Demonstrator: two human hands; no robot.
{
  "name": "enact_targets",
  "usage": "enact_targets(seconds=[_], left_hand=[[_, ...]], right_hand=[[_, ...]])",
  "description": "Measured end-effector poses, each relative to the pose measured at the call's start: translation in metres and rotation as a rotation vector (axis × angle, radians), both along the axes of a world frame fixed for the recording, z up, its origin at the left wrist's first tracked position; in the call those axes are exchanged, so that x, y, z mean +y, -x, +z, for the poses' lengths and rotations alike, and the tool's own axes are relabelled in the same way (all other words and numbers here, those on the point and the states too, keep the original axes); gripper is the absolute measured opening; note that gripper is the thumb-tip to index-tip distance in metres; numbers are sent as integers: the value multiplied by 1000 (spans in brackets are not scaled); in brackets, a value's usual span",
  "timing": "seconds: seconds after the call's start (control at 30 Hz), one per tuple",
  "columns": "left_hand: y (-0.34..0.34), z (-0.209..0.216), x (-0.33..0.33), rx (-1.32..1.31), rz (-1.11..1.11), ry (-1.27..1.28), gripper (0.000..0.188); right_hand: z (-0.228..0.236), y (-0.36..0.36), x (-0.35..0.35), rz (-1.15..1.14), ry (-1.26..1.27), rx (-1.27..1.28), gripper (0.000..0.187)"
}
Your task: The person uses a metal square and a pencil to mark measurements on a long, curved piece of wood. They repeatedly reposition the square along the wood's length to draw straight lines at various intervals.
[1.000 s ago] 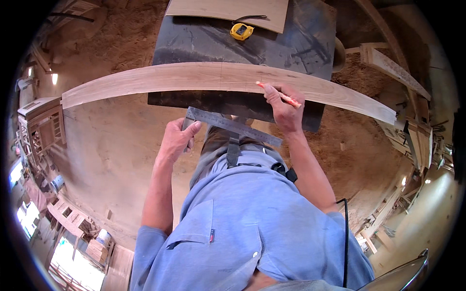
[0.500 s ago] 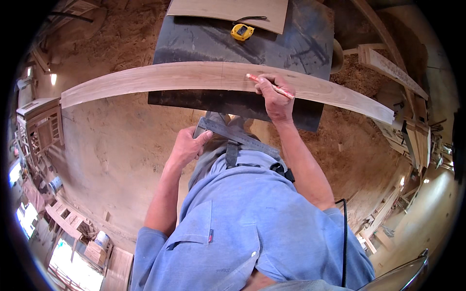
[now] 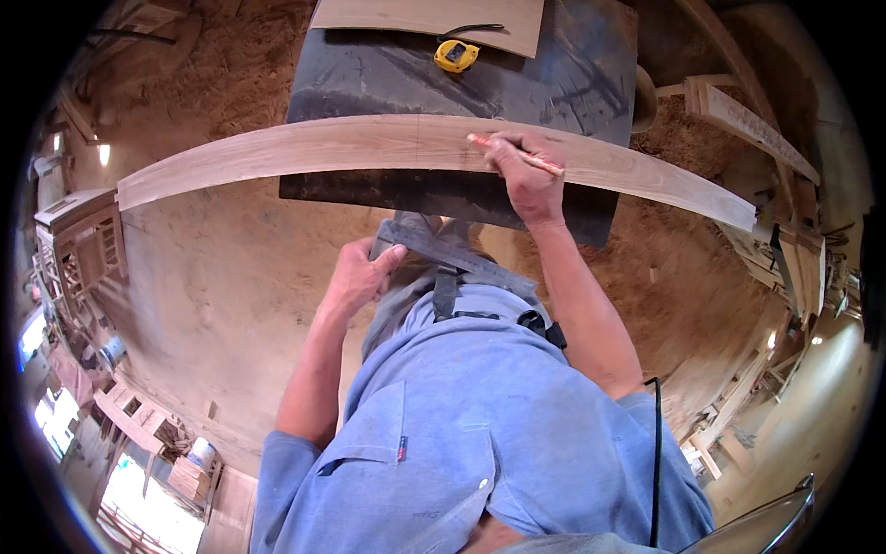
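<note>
A long pale wooden board [image 3: 314,150] lies across a dark worktable [image 3: 378,88], both ends reaching past its sides. A thin line crosses the board near its middle. My right hand [image 3: 531,175] rests over the board, right of that line, fingers closed on a red and white pencil [image 3: 546,166] whose end points left. Close to my waist, my left hand [image 3: 358,275] grips a try square [image 3: 452,253] at its stock, thumb on top. Its grey metal blade slants down to the right, clear of the board.
On the table beyond the board sit a yellow tape measure [image 3: 456,56] with a black strap and a flat wooden panel [image 3: 434,20]. Sawdust covers the floor [image 3: 240,74]. A wooden frame piece [image 3: 83,235] stands at left; timber lengths [image 3: 757,129] lean at right.
The whole view has shifted slightly. My right hand stays over nearly the same part of the board with the pencil, and my left hand still holds the try square.
</note>
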State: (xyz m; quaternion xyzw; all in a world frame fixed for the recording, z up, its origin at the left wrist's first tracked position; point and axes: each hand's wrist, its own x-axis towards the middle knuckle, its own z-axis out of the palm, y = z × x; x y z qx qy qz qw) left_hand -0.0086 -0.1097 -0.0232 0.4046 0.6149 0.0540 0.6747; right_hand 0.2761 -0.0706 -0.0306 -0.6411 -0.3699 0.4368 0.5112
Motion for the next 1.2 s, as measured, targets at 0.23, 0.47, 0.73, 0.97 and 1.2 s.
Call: enact_targets(seconds=[0.23, 0.47, 0.73, 0.97, 1.2], left_hand=[[-4, 4, 1, -18, 7, -2, 45], [-2, 3, 2, -37, 46, -9, 53], [4, -5, -2, -43, 62, -3, 56], [0, -9, 0, -66, 148, -5, 55], [-6, -12, 9, -105, 196, -19, 55]], right_hand=[[-10, -9, -2, 12, 39, 65, 14], [12, -15, 1, -19, 53, 28, 15], [15, -25, -25, -165, 14, 187, 17], [16, -56, -53, -307, 41, 82, 17], [16, -53, -58, -279, 27, 107, 14]])
